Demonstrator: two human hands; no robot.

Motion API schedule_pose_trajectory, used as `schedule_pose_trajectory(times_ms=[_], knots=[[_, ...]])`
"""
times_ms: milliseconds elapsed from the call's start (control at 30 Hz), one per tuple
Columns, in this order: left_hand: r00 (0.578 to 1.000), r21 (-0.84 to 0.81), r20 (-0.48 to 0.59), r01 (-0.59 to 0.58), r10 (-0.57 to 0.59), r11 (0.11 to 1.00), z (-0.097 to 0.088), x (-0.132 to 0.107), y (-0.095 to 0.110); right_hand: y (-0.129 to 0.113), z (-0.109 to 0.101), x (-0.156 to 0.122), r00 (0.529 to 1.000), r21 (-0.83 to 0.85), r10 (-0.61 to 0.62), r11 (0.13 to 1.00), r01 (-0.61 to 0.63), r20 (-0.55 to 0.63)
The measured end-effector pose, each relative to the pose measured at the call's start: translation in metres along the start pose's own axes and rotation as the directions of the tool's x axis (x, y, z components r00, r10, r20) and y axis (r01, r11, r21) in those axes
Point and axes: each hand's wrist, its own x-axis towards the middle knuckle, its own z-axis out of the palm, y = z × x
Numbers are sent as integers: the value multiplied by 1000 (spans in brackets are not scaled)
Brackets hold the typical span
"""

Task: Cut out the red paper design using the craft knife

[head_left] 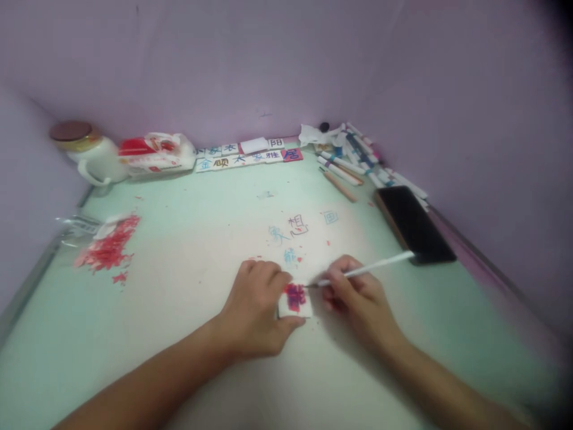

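Between the thumb and fingers of my left hand [258, 307] is a small white square tile [303, 309], held down on the table. Red and purple markings cover the middle of its upper face. My right hand [357, 291] grips a slim white pen-like tool [380, 263] with a dark, narrow tip. That tip is at the tile's upper right edge; whether it touches cannot be made out. Just beyond the tile, several handwritten characters [296, 225] show on the tabletop in blue and dark red, with tiny red crumbs among them.
The pale green table [179, 358] meets walls at the back and sides. Red shavings [110, 248] lie at left near a clear plastic bag [78, 230]. Behind are a white mug [101, 161], a tissue pack [156, 158], lettered tiles [244, 158], several markers [358, 158] and a phone [414, 224].
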Motion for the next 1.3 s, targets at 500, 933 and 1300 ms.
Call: schedule_pose_trajectory(times_ms=[500,933,1300], knots=[[987,-30,121,114,-110,993,-3,2,5,2,9,-20,988,-234,-107,969,79,-112],[997,-115,53,63,-57,991,-6,1,4,-1,-9,-5,995,-18,94,995,-94,-28],[991,-5,-6,133,-133,991,1,-1,10,10,-5,6,967,-129,-221,963,236,123]])
